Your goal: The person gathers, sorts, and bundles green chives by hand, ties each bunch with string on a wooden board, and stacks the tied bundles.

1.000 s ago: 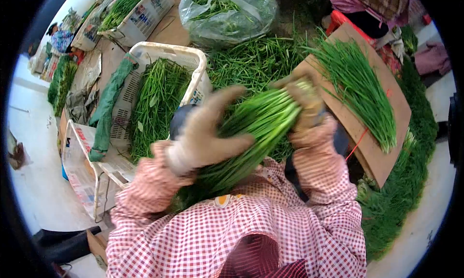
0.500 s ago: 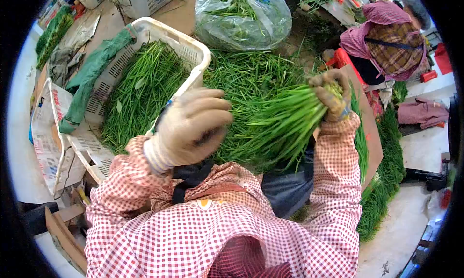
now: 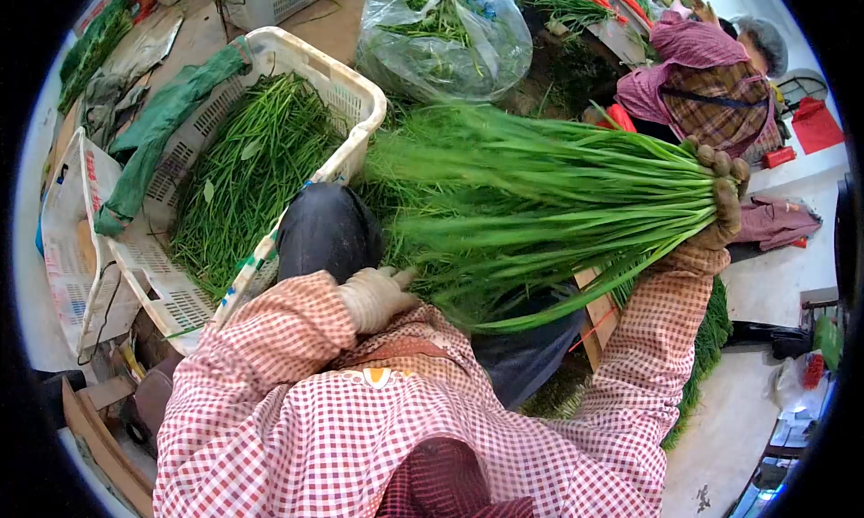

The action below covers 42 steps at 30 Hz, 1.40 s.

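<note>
A large fanned bunch of garlic chives [image 3: 558, 194] is gripped at its stem ends by my gloved right hand [image 3: 723, 194], out to the right. The leaves spread leftward and their tips are blurred by motion. My left hand [image 3: 378, 299], in a pale glove, is close to my body by my knee [image 3: 329, 230]. Its fingers are partly apart, with nothing seen in them. Loose green leaves lie heaped below and behind the bunch.
A white plastic crate [image 3: 364, 126] full of loose leaves stands at the left, with green cloth [image 3: 171, 140] over its side. Behind is a clear plastic bag [image 3: 450, 45] of greens. Another person [image 3: 697, 77] bends at the upper right.
My right hand has moved right and outward with the chives, which now fan out wide. My left hand has dropped back towards my lap. My dark knee now shows beside the crate.
</note>
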### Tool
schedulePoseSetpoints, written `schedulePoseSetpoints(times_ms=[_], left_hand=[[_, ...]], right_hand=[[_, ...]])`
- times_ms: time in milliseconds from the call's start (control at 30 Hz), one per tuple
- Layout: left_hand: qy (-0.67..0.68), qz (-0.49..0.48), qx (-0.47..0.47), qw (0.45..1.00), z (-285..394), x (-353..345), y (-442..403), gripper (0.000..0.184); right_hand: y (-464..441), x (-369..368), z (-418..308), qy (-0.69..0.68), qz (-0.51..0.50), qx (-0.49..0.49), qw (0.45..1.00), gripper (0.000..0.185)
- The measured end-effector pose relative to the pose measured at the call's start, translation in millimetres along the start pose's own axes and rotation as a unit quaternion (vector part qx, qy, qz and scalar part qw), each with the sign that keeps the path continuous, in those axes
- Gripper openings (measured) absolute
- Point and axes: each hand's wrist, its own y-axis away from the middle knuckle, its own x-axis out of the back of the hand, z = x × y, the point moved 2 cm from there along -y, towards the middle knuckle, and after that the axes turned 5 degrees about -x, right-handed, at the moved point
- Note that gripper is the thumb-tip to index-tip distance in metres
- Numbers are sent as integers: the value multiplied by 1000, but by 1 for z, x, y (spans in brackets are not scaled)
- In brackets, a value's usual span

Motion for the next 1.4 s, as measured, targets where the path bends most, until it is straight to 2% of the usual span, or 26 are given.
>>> schedulePoseSetpoints(times_ms=[33,133,200,233,267,333,367,433,467,533,600,700,733,800,833,867,933,967,1000,1033,1100,1133,1200,1267,1333,1400], left_hand=[[-17,89,-7,996,-2,-4,13,42],[11,152,10,988,4,32,55,37],[91,29,109,989,-9,65,71,29],[53,183,157,969,-2,86,87,23],[68,393,108,910,-4,97,94,17],[185,531,97,821,0,112,97,13],[184,531,97,821,7,118,96,13],[126,527,-99,835,28,128,93,14],[135,438,-163,874,33,123,86,17],[177,366,-274,871,50,106,71,19],[255,352,-298,850,64,86,62,19],[342,228,-262,873,76,66,44,20],[384,183,-254,868,83,61,37,22],[336,251,-265,868,89,55,33,21],[372,159,-249,880,90,62,32,25],[385,157,-243,877,98,64,34,25],[628,110,-216,739,98,72,34,29],[663,12,-178,727,92,83,35,47],[663,11,-181,726,92,78,31,47],[783,20,-194,591,91,66,24,50],[920,-29,-180,348,91,69,24,80],[920,-27,-180,348,87,66,19,80],[949,-51,-250,187,79,64,9,93],[930,16,-217,296,68,72,19,126],[937,99,-227,246,42,50,20,101],[937,142,-224,226,32,46,30,91]], right_hand=[[0,3,-3,-13,1,-1,1000,26],[3,11,-4,-12,-15,3,1000,28],[8,6,2,-21,-2,6,1000,28],[10,2,6,-21,11,10,1000,28],[12,-1,8,-20,25,13,999,28],[17,-3,14,-27,17,9,999,29],[19,-4,17,-32,9,4,999,29],[19,-8,18,-31,-6,2,999,30],[17,-15,13,-29,-4,2,1000,30],[7,-31,-1,4,-27,32,999,29],[-2,-38,-12,0,-83,58,995,33],[6,-59,12,134,-6,62,989,27],[14,-62,37,207,-1,21,978,25],[20,-61,102,347,6,-31,937,23],[14,-61,135,407,4,-55,912,22],[17,-68,148,467,9,-99,879,22],[11,-75,151,127,28,-182,975,25],[11,-80,146,226,27,-148,962,25],[13,-87,137,229,27,-147,962,25],[14,-99,127,261,-29,-116,958,24],[16,-124,109,295,-143,-61,943,22],[11,-138,102,343,-250,48,904,23],[20,-173,84,400,-384,84,828,25],[40,-203,78,397,-500,72,766,25],[64,-227,86,387,-551,59,737,25],[76,-241,102,375,-571,66,727,24]])
